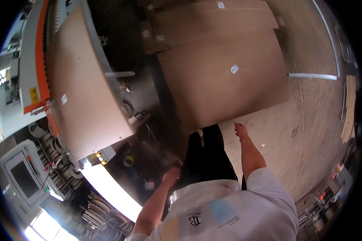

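Observation:
A large brown panel (pixel 225 80) with a small white label lies on a stack of similar panels in front of me. My right hand (pixel 240 131) is just beyond the panel's near edge, open, with its fingers loosely bent and nothing visible in them. Low by my left hip is my left hand (pixel 172 175); motion smears it and its fingers cannot be made out. Another brown panel (pixel 82 88), also labelled, rests on the machine with the orange rail (pixel 41 52) to my left.
A control screen (pixel 25 173) stands at the lower left, near several rolls of banding (pixel 96 213). A metal bar (pixel 313 75) lies on the floor at the right, and long boards (pixel 349 108) lean farther out. Behind the machine panel, a grey rod (pixel 120 74) juts out.

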